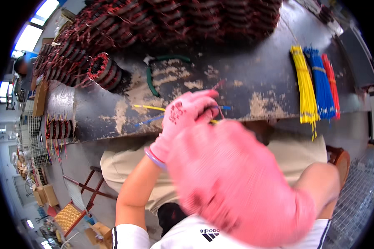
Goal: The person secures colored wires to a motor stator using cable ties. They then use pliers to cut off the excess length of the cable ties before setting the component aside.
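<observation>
The thin yellow plastic-looking wire (pixel 148 107) and thin blue plastic-looking wire (pixel 150 120) poke out left of the pink-gloved left hand (pixel 182 113), over the dark, scuffed bench (pixel 274 85). That hand's grip looks closed around them; the pink-gloved right hand (pixel 241 182) is blurry, so can't tell its grip. Wires should be light, bendy, kinda slick, so I'd pinch near the tips.

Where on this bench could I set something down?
Between the left hand and the yellow bundle, the scuffed bench looks mostly bare. A smaller patch lies left of the loose yellow wire, before the short coil stack. Heaped coils crowd the back; coloured bundles the right.
</observation>
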### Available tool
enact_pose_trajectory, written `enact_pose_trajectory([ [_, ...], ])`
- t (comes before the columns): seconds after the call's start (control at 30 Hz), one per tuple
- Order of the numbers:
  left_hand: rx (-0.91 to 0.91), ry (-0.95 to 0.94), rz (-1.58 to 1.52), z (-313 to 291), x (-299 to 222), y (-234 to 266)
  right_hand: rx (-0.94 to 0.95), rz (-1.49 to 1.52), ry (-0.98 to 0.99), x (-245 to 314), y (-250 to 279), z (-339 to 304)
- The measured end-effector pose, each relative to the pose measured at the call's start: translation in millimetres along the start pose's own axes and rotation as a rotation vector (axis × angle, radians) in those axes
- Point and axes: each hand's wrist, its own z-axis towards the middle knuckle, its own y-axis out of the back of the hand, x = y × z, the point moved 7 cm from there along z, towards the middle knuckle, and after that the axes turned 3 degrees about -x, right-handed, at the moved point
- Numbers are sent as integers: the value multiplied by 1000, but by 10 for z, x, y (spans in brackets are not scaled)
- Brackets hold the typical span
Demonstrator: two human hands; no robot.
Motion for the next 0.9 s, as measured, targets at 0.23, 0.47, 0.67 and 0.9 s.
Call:
enact_pose_trajectory([
  [0.23, 2, 96, -64, -7, -52, -70, 108, -27, 177, 364, 144, -20],
  [0.47, -21, 28, -13, 28, -87, -71, 158, -40, 194, 402, 148, 4],
  [0.67, -26, 37, 1, 14, -76, -61, 185, -39, 196, 407, 157, -4],
  [0.9, -32, 36, 3, 16, -82, -47, 234, -40, 194, 458, 145, -21],
])
